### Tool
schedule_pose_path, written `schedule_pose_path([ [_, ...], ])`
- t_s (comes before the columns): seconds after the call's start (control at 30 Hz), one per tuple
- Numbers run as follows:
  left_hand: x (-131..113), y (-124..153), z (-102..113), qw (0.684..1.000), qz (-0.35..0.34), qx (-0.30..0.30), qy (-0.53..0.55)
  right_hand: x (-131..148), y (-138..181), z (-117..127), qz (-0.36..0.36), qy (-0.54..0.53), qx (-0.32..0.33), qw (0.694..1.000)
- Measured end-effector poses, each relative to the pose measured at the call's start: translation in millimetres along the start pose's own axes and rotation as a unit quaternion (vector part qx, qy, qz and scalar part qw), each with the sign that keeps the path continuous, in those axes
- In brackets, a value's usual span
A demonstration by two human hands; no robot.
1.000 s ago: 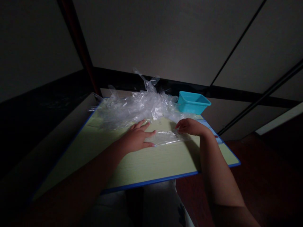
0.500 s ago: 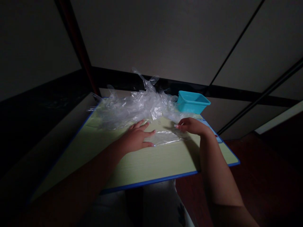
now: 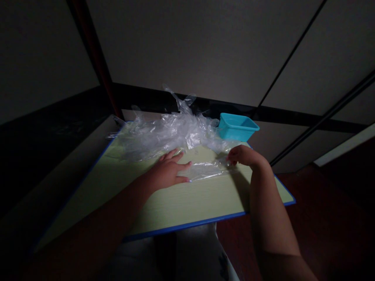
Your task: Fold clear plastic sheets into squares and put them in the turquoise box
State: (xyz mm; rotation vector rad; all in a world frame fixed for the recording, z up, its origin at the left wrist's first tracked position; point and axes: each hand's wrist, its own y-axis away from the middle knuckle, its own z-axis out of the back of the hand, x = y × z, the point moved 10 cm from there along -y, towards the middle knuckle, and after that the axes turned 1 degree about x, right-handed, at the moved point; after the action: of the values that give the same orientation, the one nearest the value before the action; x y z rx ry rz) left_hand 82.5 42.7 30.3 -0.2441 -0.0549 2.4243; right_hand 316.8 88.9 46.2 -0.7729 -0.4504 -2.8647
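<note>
A thin, clear disposable plastic glove (image 3: 202, 170) lies flat on the yellow-green tabletop (image 3: 181, 203). My left hand (image 3: 168, 171) rests on the glove's left part with its fingers spread. At the glove's right end, my right hand (image 3: 241, 155) has its fingertips pinched together on the thin plastic. Just beyond both hands spreads a crumpled heap of clear plastic gloves (image 3: 175, 130), with finger-like tips sticking up. Exactly where the single glove's edges run is hard to see in the dim light.
A turquoise plastic bin (image 3: 236, 134) stands at the back right of the table, beside the heap. The tabletop has a blue edge (image 3: 187, 226). Pale cabinet panels (image 3: 187, 50) rise behind it, and a dark red floor (image 3: 316, 218) shows at the right.
My right hand has moved slightly to the right, its fingertips curling in at the glove's right end. My left hand has stayed in place.
</note>
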Motion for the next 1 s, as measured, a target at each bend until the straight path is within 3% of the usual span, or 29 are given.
schedule_pose_path([
  [0.23, 0.3, 0.0, 0.4, 1.000, 0.000, 0.002, 0.003, -3.4, 2.4, 7.0, -0.078, 0.093, -0.044, 0.992],
  [0.6, -0.2, -0.6, 0.2, 1.000, 0.005, 0.007, -0.001, -2.7, -1.0, 3.7, -0.084, 0.126, -0.055, 0.987],
  [0.77, -0.7, 0.2, 0.2, 1.000, 0.006, 0.006, -0.003, 0.3, -2.9, 16.0, -0.086, 0.160, -0.135, 0.974],
  [0.83, -1.7, 0.6, 1.3, 1.000, 0.006, 0.005, -0.003, 18.3, -0.6, 22.8, -0.047, 0.167, -0.205, 0.963],
  [0.9, -3.0, 0.8, 3.0, 1.000, 0.005, 0.004, -0.002, 51.0, 4.4, 20.5, 0.057, 0.147, -0.255, 0.954],
  [1.0, -3.8, 0.8, 4.3, 1.000, 0.006, 0.005, 0.001, 102.0, 15.7, -6.7, 0.254, 0.070, -0.202, 0.943],
])
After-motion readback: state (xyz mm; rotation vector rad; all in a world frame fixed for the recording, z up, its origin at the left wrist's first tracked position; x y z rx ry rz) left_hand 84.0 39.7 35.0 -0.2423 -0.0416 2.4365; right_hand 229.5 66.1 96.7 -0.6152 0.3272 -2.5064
